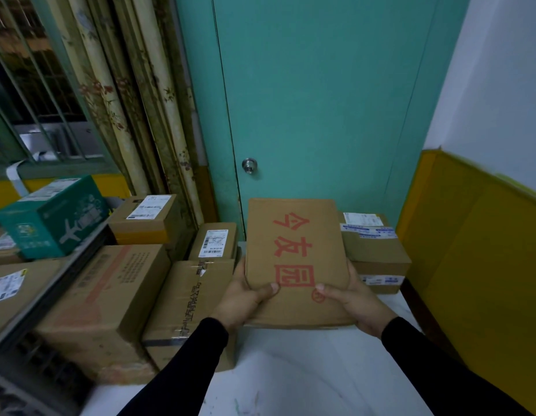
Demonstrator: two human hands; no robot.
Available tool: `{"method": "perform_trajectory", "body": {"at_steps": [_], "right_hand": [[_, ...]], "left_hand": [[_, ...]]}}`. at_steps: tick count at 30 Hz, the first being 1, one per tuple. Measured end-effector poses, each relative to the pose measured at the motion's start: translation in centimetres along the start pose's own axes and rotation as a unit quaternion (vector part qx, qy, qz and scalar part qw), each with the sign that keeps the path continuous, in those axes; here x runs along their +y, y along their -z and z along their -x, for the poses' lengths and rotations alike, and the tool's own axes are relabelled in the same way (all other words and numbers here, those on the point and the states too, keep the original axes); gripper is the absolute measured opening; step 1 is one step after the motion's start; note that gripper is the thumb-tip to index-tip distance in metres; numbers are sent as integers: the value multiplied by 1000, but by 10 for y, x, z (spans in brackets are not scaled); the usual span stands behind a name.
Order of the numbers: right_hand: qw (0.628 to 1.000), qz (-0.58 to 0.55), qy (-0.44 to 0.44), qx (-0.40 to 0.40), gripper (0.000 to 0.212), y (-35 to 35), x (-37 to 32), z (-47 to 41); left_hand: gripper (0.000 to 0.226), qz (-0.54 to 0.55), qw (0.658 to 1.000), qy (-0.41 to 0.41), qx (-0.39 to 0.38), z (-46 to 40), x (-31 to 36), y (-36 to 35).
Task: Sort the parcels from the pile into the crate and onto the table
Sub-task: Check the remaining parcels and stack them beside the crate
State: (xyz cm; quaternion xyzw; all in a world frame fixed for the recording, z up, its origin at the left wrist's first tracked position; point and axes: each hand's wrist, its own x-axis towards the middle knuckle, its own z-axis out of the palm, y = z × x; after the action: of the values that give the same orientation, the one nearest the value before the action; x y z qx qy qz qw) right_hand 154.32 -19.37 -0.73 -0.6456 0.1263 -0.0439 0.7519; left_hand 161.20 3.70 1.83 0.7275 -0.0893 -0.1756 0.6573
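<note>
Between the two hands, a flat cardboard parcel (296, 259) printed with large red characters is held level above a white table (305, 370). Left hand (245, 298): thumb on the top face, the other digits hidden under the near left edge, so the grasp reads as a clamp on the parcel. Right hand (357, 304): the mirror arrangement on the near right edge, likewise closed on the parcel. Both sleeves are black.

Beyond the right hand, two stacked brown boxes (375, 253) bearing white labels rest on the far end of the table, against a teal door (321, 100). Left of the left hand, the pile continues: a taped carton (194, 301) just beside the table edge, a larger carton (110, 301) farther left, and a green box (53, 217) on a raised surface beyond. No crate can be identified with certainty.

The step in hand appears to be carrying or setting this parcel at its sorted place, probably the table. To do it well, the parcel should stay level, with the grip kept symmetrical so the thin panel does not bow. Lowering the far edge first, then sliding the lower digits out sideways, would avoid pinching them. Placement short of the stacked boxes would keep their labels readable.
</note>
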Motion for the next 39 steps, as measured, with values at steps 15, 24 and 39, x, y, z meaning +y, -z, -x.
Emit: {"method": "perform_trajectory", "body": {"at_steps": [15,24,39], "right_hand": [[999,-49,-8,9,73,-4,-19,-15],[998,13,24,48,60,-11,-14,-17],[998,-11,12,64,34,-20,-25,-13]], "left_hand": [[76,30,995,57,70,-5,14,1],[50,-9,993,26,112,-10,15,-7],[45,-46,993,2,108,-13,17,-2]]}}
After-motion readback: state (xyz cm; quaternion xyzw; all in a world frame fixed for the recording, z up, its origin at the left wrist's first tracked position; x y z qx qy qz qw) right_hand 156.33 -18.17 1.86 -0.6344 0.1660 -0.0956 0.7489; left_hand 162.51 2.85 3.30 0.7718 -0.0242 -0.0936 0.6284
